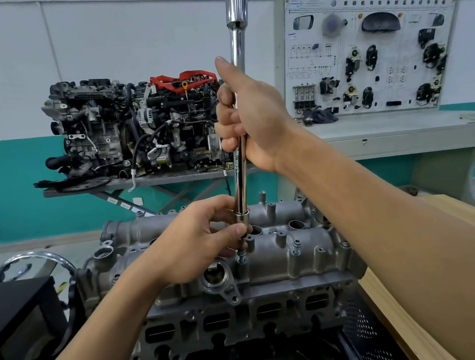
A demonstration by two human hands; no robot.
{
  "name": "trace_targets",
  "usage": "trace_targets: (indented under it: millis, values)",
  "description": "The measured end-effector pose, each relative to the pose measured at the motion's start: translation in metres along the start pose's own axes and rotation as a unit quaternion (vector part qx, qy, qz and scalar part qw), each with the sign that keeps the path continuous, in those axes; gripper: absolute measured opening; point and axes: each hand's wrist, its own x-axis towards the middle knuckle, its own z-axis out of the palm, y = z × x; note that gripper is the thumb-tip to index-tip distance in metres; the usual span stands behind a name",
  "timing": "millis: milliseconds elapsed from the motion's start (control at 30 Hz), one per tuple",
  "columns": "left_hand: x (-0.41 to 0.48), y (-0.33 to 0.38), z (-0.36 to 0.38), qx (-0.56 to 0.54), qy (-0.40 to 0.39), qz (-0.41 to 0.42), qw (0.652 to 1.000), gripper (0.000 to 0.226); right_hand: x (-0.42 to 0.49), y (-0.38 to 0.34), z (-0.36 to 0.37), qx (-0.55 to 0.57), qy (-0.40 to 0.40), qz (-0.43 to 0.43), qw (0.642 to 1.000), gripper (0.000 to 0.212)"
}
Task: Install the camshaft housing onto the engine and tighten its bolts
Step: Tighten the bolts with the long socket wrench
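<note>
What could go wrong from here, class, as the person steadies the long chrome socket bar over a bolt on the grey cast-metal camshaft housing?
The long chrome socket bar leans over the raised steel bolt; driven off-axis, it could cross-thread or slip off the head.
The left hand pinches its lower socket close to the grey cast-metal camshaft housing, so fingers might get nipped.
The right hand grips only the mid-shaft, so it may slide.

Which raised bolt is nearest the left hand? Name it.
The bolt just below the fingers of the left hand; the other raised bolt stands farther right.
</note>
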Motion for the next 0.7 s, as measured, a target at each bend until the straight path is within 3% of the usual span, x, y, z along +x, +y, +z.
trace_targets:
  millis: [267,333,433,533,600,700]
  values:
    - [-0.001,-0.003,0.001,0.014,-0.005,0.025,1.0,0.02,-0.008,-0.002,-0.023,-0.01,-0.091,-0.012,0.996,0.029]
    - [0.0,0.005,0.004,0.024,0.045,0.052,0.997,0.024,-0.012,-0.008,-0.033,-0.071,-0.086,-0.035,0.993,0.024]
    - [0.011,0.022,0.006,0.036,0.188,0.094,0.977,0.033,-0.014,-0.014,-0.036,-0.144,-0.026,-0.077,0.986,0.015]
    - [0.021,0.038,0.005,0.071,0.265,0.121,0.954,0.026,-0.012,-0.013,-0.029,-0.252,0.058,-0.143,0.956,0.035]
    - [0.022,0.046,0.006,0.114,0.248,0.134,0.953,0.017,-0.011,-0.013,-0.019,-0.294,0.062,-0.167,0.939,0.039]
    - [0.017,0.055,0.002,0.093,0.142,0.118,0.978,0.016,-0.011,-0.02,-0.007,-0.324,0.032,-0.129,0.937,0.039]
